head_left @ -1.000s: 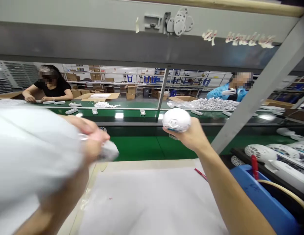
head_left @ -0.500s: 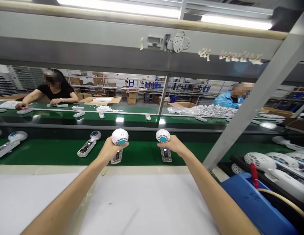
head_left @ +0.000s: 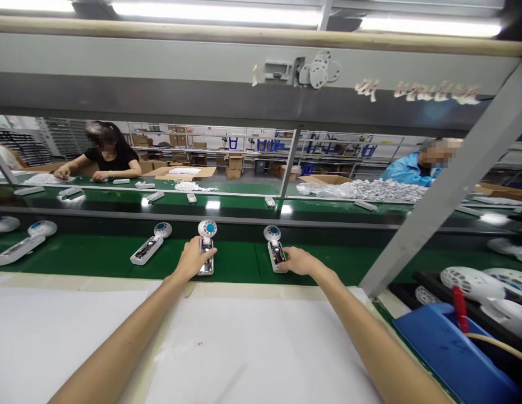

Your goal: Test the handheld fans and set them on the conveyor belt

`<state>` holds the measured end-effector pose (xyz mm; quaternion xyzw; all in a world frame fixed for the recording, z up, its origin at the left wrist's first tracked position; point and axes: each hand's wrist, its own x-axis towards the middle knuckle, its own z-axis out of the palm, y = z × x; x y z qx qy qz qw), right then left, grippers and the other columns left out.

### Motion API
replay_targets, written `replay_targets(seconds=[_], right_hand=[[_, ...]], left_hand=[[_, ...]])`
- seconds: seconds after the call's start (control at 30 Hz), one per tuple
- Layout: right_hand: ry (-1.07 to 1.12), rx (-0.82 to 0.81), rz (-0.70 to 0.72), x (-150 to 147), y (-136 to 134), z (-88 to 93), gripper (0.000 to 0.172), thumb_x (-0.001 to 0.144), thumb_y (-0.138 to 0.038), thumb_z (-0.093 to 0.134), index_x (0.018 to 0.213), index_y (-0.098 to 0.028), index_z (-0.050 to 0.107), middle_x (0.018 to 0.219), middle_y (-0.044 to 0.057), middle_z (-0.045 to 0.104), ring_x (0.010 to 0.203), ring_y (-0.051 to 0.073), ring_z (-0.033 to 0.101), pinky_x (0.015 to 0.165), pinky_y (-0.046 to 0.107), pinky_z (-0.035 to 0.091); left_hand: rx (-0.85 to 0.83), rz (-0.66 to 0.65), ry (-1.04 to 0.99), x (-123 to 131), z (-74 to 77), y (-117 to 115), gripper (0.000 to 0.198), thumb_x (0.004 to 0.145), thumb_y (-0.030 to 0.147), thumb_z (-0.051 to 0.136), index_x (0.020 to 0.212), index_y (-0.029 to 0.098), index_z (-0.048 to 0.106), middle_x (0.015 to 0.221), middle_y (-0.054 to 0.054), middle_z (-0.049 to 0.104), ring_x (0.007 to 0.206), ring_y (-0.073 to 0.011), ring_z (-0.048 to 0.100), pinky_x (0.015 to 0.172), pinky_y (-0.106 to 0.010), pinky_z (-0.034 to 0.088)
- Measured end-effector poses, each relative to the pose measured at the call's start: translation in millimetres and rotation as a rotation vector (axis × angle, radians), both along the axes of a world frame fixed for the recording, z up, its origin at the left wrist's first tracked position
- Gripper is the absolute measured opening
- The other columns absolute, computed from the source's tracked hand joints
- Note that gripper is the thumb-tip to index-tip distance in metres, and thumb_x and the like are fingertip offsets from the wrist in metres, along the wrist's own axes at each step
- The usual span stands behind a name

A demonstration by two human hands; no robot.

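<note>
Two white handheld fans with round vented heads and teal centres lie on the green belt, their handles uncovered to show the circuitry inside. My left hand (head_left: 192, 260) grips the handle of the left fan (head_left: 206, 264), its thumb across the handle's right side. At the lower right edge of the right fan (head_left: 276, 253), my right hand (head_left: 300, 261) has its thumb and fingers closed on the handle. The fingertips under that handle are partly hidden. Left of my left hand, a similar uncovered fan (head_left: 146, 249) lies tilted on the belt.
White sheeting (head_left: 244, 342) covers the bench before me. At right are a blue bin (head_left: 449, 348), a red-handled tool (head_left: 460, 308) and more fans (head_left: 471, 282). A slanted metal post (head_left: 437, 191) rises there. Two people work across a second belt (head_left: 235, 209) holding white parts.
Both hands have shifted from the fan heads to the handles. The fans now lie with heads pointing away and handles towards me. The view has swung slightly left.
</note>
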<state>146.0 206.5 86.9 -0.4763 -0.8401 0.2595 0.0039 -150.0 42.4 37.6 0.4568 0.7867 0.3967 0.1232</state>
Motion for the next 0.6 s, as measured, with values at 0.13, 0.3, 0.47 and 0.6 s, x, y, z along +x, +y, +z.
replay_targets(seconds=[0.13, 0.3, 0.47, 0.6], right_hand=[[-0.103, 0.038, 0.009, -8.0, -15.8, 9.8, 0.038, 0.077, -0.040, 0.074, 0.107, -0.017, 0.069, 0.109, 0.013, 0.071, 0.099, 0.030, 0.066, 0.075, 0.032, 0.045], [-0.135, 0.080, 0.097, -14.5, -40.8, 26.6, 0.034, 0.085, -0.043, 0.063, 0.110, -0.021, 0.069, 0.108, 0.011, 0.071, 0.098, 0.029, 0.065, 0.074, 0.032, 0.042], [-0.130, 0.061, 0.287, -13.0, -63.9, 36.1, 0.025, 0.082, -0.040, 0.063, 0.099, -0.025, 0.071, 0.097, 0.006, 0.070, 0.081, 0.023, 0.063, 0.062, 0.029, 0.038], [-0.033, 0.048, 0.476, -28.3, -88.9, 17.3, 0.011, 0.079, -0.030, 0.064, 0.081, -0.021, 0.069, 0.080, 0.004, 0.068, 0.069, 0.018, 0.058, 0.055, 0.026, 0.034]], left_hand=[[-0.118, 0.050, 0.198, -12.0, 2.4, -7.7, 0.044, 0.086, 0.048, 0.053, 0.119, 0.019, 0.061, 0.128, -0.018, 0.056, 0.127, -0.0414, 0.042, 0.105, -0.057, 0.031], [-0.149, 0.045, 0.287, -6.6, 33.7, -14.1, 0.038, 0.082, 0.035, 0.055, 0.114, 0.016, 0.065, 0.128, -0.020, 0.055, 0.127, -0.0432, 0.042, 0.104, -0.058, 0.033], [-0.070, -0.225, 0.180, 22.2, 81.3, -29.2, 0.038, 0.086, 0.043, 0.056, 0.118, 0.026, 0.068, 0.118, -0.008, 0.067, 0.107, -0.0275, 0.063, 0.088, -0.034, 0.051], [0.052, -0.555, 0.060, 65.1, 128.9, -61.3, 0.031, 0.084, 0.040, 0.063, 0.111, 0.029, 0.074, 0.110, -0.005, 0.072, 0.100, -0.0255, 0.067, 0.079, -0.029, 0.053]])
